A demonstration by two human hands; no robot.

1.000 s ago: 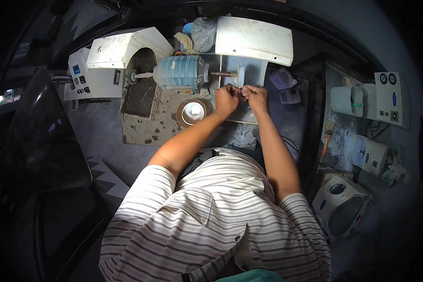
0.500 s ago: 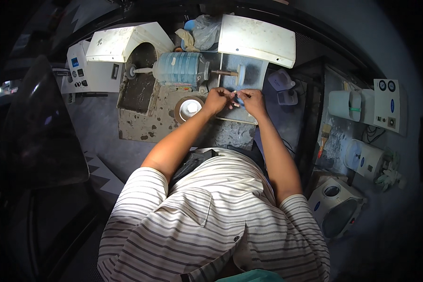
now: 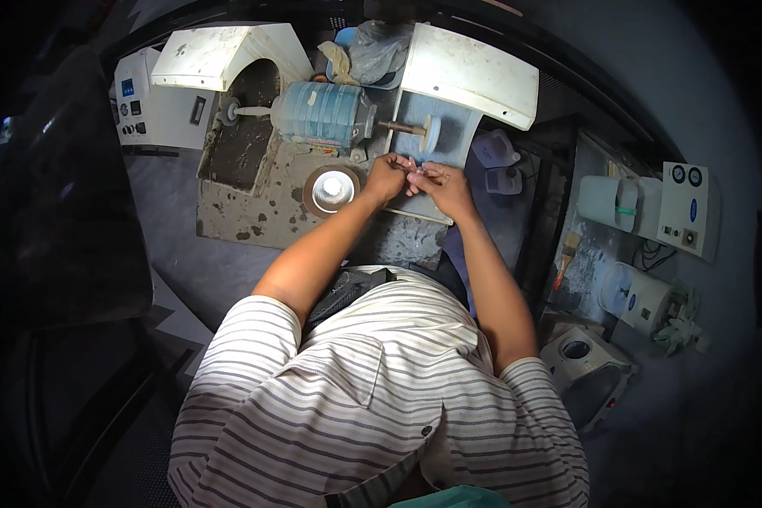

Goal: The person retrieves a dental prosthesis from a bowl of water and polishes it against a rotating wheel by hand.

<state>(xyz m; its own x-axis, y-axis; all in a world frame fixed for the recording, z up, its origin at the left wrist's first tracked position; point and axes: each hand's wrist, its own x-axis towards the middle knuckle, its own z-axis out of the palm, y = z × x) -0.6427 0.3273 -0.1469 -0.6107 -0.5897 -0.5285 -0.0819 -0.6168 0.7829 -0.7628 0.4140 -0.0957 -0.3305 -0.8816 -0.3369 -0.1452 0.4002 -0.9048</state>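
Left hand (image 3: 387, 179) and right hand (image 3: 445, 188) are pinching a small pale piece (image 3: 416, 168)

The thumb and fingers of each hand are gripping narrowly, and the piece is sitting between both sets of fingertips, its form too small to tell. A round wheel (image 3: 432, 134) is standing just beyond the hands, with a white hood (image 3: 470, 74) rising farther beyond. A blue bottle (image 3: 320, 114) is lying beyond and left of the left hand; a brown-rimmed bowl (image 3: 311, 192) is resting to its left.
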